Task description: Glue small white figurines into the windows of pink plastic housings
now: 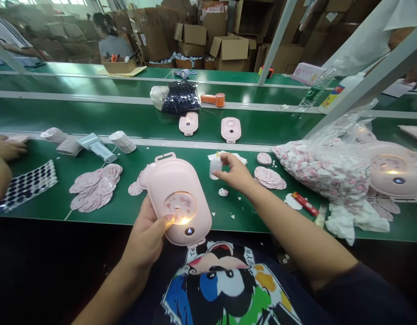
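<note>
Pink plastic case (176,198) was held tilted above the green bench (235,221) in the left hand (143,237), the fingers clenched around its lower edge and the thumb lying beside its glowing round window (180,206). That window already showed a faint printed pattern, though whether a disc had been fixed there could not be told. Just beside the case, the fingers of the right hand (236,171) pinched a small white bottle (215,168) with a thin yellowish nozzle, its contents impossible to make out. Much still lay unused: a loose pile of pink printed discs (95,187), a smaller stack (269,177) and a clear bag of discs (321,169). Two further cases (188,123) (231,129) lay on the far bench, and another (396,174) was cut off at the right edge. At the left, a co-worker's hand (8,148) was partly out of view near a sheet of dark dots (25,186).
</note>
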`<state>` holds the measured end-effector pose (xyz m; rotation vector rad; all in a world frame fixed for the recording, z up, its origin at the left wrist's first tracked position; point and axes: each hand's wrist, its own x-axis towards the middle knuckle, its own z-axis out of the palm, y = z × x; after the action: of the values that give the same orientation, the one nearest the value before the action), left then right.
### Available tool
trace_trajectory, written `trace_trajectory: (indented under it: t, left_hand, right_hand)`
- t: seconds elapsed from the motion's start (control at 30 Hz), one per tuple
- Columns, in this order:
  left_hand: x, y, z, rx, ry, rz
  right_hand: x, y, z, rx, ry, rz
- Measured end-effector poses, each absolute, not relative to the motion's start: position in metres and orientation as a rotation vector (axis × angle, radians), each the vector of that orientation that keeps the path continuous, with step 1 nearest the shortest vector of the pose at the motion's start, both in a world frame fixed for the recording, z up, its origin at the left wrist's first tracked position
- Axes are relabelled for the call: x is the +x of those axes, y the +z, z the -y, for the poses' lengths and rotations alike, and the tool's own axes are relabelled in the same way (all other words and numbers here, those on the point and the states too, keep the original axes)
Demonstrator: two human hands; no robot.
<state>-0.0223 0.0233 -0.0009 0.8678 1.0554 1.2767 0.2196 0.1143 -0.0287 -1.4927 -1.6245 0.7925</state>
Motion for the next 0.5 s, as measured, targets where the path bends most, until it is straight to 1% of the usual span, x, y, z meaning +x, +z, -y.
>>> trace_trajectory:
  t: [0.1, 0.2, 0.33, 0.5]
  left_hand:
    - [-0.023, 0.002, -0.021, 0.871, 1.262, -1.107]
    - [-0.027, 0.002, -0.021, 0.881, 1.280, -1.139]
    - [-0.030, 0.001, -0.023, 0.852, 1.297, -1.131]
    - [-0.025, -0.002, -0.028, 0.825, 1.279, -1.034]
  right_hand:
    - [0.210, -0.039, -0.127, -1.531, 0.803, 1.714]
    - [0.218, -0.037, -0.124, -1.570, 0.768, 1.812]
    - [0.236, -0.028, -0.103, -1.679, 0.661, 1.939]
    - [0.235, -0.035, -0.075, -1.773, 0.671, 2.243]
